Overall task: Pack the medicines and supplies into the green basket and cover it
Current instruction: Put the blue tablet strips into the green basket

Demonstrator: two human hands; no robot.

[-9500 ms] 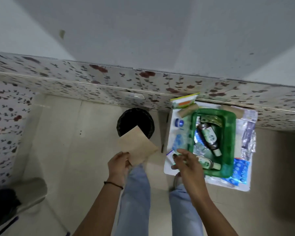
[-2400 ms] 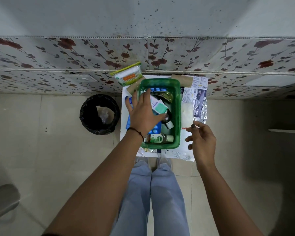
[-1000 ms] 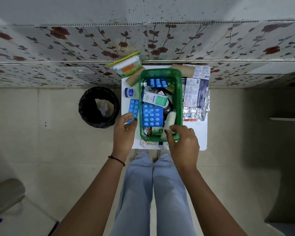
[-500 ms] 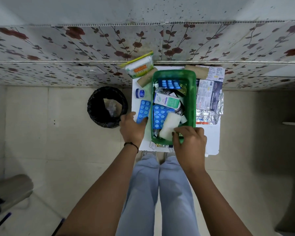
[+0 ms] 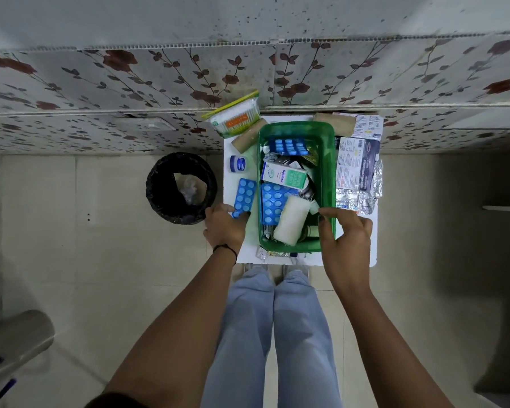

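Note:
The green basket (image 5: 326, 160) stands on a small white table (image 5: 362, 248). Inside lie blue pill strips (image 5: 289, 146), a white-green medicine box (image 5: 284, 177) and a white gauze roll (image 5: 290, 224). My left hand (image 5: 226, 226) pinches the near end of a blue blister strip (image 5: 244, 195) lying on the table left of the basket. My right hand (image 5: 346, 240) hovers over the basket's near right corner, fingers apart and holding nothing. A small blue jar (image 5: 237, 163), a cotton bud pack (image 5: 235, 119), cardboard tubes (image 5: 245, 139) and foil medicine strips (image 5: 357, 172) remain outside the basket.
A black bin (image 5: 180, 188) stands on the floor left of the table. A floral-patterned wall panel (image 5: 130, 83) runs behind the table. My legs in light jeans (image 5: 274, 334) are below the table's near edge. A grey object (image 5: 15, 340) sits at the lower left.
My right hand let go of the white gauze roll, now lying in the basket, and drew back to the right. My left hand closed on the end of the blue blister strip.

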